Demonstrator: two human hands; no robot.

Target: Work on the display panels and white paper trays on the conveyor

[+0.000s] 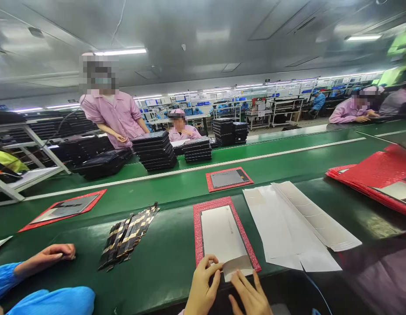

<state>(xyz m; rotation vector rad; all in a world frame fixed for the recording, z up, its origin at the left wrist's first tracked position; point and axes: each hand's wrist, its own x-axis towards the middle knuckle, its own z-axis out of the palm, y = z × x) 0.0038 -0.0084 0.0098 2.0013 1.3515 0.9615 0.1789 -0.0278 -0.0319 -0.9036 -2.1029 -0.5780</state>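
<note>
Near the bench's front edge lies a flat white-backed panel point(218, 232) on a red bubble-wrap sheet point(198, 240). Across the panel's near end is a thin grey-and-white strip point(237, 265). My left hand point(203, 286) pinches the strip's left corner between thumb and fingers. On its near right part are the fingertips of my right hand point(250, 294), bent and close together; the thumb's contact is hidden. Just right of the panel lie white paper sheets point(278, 227) and a stack of beige strip sheets point(316, 216).
Dark striped strips point(129, 236) lie left on the green bench. Other wrapped panels rest on the conveyor, one ahead point(227, 177) and one left point(67, 208). Red wrap point(379, 175) is piled right. A co-worker's blue sleeve and hand point(48, 258) are at left. Black stacked units point(155, 151) stand beyond.
</note>
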